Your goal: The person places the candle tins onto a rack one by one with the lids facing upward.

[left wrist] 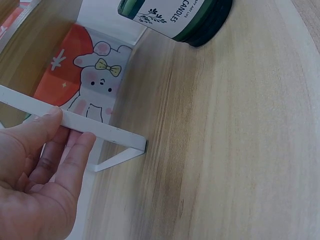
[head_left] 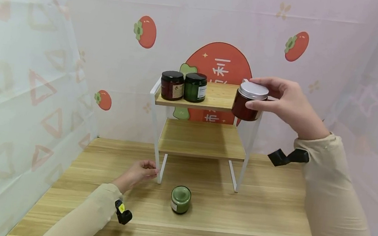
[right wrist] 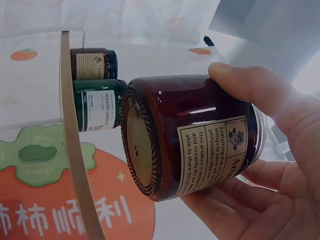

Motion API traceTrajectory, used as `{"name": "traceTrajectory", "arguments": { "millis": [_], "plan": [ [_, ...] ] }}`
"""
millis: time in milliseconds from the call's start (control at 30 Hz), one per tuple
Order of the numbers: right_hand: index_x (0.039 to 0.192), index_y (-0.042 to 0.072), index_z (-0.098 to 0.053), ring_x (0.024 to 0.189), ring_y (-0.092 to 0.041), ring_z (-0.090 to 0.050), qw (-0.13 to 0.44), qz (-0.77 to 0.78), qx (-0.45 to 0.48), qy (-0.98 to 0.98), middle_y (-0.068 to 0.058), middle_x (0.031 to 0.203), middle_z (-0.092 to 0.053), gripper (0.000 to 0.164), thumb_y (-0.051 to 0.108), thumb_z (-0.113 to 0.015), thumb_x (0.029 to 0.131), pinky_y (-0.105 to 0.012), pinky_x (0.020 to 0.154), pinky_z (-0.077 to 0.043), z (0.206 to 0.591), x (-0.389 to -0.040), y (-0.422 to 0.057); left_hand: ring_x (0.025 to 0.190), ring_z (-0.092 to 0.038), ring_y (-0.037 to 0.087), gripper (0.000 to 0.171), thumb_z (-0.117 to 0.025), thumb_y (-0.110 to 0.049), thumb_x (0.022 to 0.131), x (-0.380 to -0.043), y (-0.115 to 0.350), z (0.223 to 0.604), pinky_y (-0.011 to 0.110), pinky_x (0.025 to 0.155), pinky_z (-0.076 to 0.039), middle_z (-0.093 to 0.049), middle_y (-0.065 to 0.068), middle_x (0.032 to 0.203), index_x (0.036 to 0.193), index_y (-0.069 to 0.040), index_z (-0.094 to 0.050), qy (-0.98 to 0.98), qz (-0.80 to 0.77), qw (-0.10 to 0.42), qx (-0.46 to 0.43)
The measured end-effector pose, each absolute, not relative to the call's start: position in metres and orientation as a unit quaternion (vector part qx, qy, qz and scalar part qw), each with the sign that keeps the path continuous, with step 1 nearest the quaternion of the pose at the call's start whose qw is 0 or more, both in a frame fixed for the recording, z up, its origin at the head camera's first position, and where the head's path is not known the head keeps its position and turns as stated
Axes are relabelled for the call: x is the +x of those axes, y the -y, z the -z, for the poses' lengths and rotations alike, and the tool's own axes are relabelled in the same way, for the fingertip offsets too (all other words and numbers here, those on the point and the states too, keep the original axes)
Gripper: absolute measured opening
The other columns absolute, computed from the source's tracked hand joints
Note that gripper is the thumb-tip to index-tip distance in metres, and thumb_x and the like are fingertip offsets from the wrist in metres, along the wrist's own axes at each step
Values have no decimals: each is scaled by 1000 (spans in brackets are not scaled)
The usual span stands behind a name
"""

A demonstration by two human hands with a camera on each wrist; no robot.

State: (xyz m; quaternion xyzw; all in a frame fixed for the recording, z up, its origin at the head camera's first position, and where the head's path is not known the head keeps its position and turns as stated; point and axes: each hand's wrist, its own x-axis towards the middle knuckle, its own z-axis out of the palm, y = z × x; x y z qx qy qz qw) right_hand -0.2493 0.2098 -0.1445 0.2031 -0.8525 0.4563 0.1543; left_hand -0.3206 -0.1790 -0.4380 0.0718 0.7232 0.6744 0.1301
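My right hand (head_left: 283,101) grips a dark red candle jar (head_left: 245,107) with a silver lid, at the right end of the top shelf. Its cream label (right wrist: 215,152) and ridged base show in the right wrist view. With thumb and fingers, my left hand (head_left: 138,174) pinches the white front left leg (left wrist: 102,129) of the two-tier shelf near its foot. On the table in front of the shelf stands a green candle jar (head_left: 181,199), its green glass base upward and its dark end down.
A dark red jar (head_left: 172,85) and a green jar (head_left: 195,87), both black-lidded, stand side by side on the left of the top wooden shelf (head_left: 221,94). Below is the lower shelf (head_left: 204,139). A printed cloth (head_left: 102,46) hangs behind the wooden table (head_left: 233,220).
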Motion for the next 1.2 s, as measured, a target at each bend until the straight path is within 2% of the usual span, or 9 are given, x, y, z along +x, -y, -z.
{"name": "traceTrajectory", "arguments": {
  "millis": [267, 567, 900, 1200],
  "plan": [
    [129, 16, -61, 99, -9, -62, 166, -424, 197, 868, 1, 114, -65, 60, 27, -85, 75, -15, 76, -51, 134, -262, -201, 102, -62, 22, 9, -60, 0, 93, -320, 179, 438, 32, 93, -56, -60, 4, 96, 101, 3, -55, -725, -673, 126, 76],
    [129, 15, -60, 98, -11, -62, 169, -424, 201, 867, -3, 115, -64, 60, 29, -84, 76, -16, 77, -50, 133, -276, -191, 99, -63, 22, 10, -60, 0, 93, -320, 179, 437, 33, 92, -56, -60, 5, 96, 101, 4, -55, -728, -671, 122, 75],
    [131, 12, -59, 94, -14, -57, 180, -407, 208, 871, -3, 114, -62, 62, 29, -84, 76, -19, 74, -45, 126, -287, -177, 93, -64, 20, 9, -63, 1, 91, -322, 177, 438, 27, 86, -58, -62, 5, 94, 98, 4, -58, -722, -680, 112, 57],
    [132, 14, -59, 95, -15, -61, 169, -411, 194, 874, -5, 117, -62, 64, 31, -84, 76, -20, 77, -48, 117, -294, -169, 94, -65, 20, 9, -62, 2, 91, -323, 178, 440, 28, 86, -58, -62, 5, 93, 98, 3, -57, -721, -680, 116, 62]
  ]
}}
